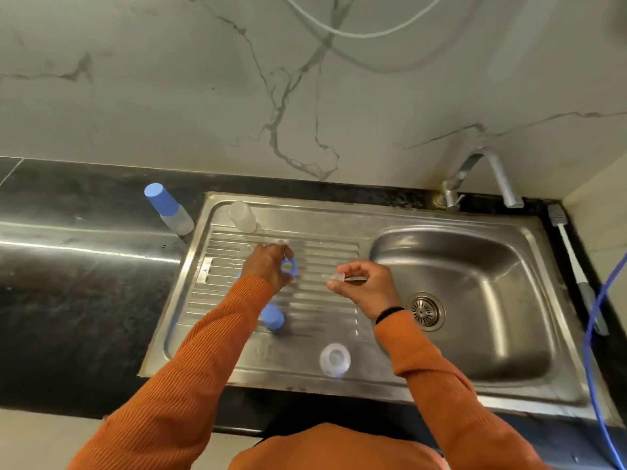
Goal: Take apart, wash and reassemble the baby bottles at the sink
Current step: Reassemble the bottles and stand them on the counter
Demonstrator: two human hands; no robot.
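1. Stainless-steel sink (339, 212), set in a black counter (84, 283); all positions below are given relative to it. Its ribbed drainboard forms the left half, its basin with round drain strainer (425, 311) the right half.
2. Left hand (268, 269), over the middle of the drainboard, fingers curled round a blue screw ring (289, 267), which it holds above the ribs.
3. Right hand (368, 286), over the drainboard's right edge beside the basin, pinches a small clear teat (339, 278) between thumb and fingertips.
4. Clear bottle body (242, 217), standing at the drainboard's far left corner.
5. Blue cap (272, 318), on the near part of the drainboard, just beside the left sleeve.
6. Clear round part (335, 359), at the drainboard's near edge; whether it is a second teat or a bottle seen from above cannot be told.
7. Assembled bottle with blue cap (168, 208), standing on the counter just left of the sink's far left corner.
8. Tap (481, 178), behind the basin.
9. Bottle brush (573, 266), lying on the counter right of the basin.
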